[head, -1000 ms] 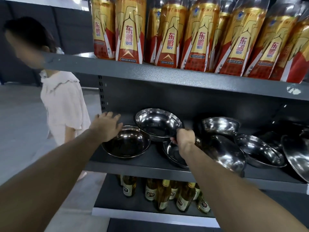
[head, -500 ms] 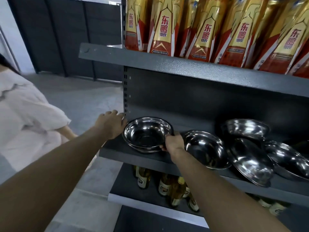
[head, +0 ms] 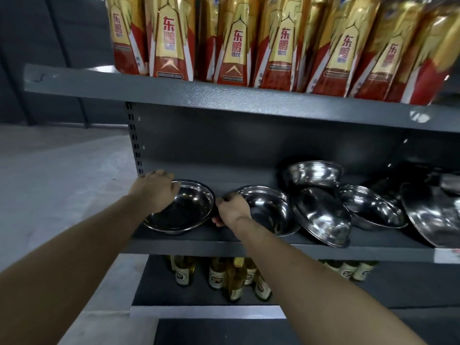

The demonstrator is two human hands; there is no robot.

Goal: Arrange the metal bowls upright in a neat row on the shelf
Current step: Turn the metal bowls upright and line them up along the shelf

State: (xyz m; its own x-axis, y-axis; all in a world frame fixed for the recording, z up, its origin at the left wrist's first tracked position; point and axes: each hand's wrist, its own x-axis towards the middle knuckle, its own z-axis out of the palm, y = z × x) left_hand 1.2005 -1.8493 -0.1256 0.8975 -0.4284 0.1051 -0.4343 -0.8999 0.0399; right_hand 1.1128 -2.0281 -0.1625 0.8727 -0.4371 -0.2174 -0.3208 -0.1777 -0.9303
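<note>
Left hand (head: 155, 189) and right hand (head: 231, 210) grip leftmost bowl's (head: 184, 210) rim.

Red-and-gold drink bottles (head: 278, 43) line the upper tier; below stand what look like beer bottles (head: 234, 280).

Six metal bowls (head: 321, 215) show on the middle shelf (head: 273, 245), the sixth cut off at its right edge. Two hands (head: 231, 210) reach in. Roughly nine red-and-gold bottles (head: 171, 41) line the upper shelf; the glass bottles (head: 216, 275) below are too crowded to count.
</note>
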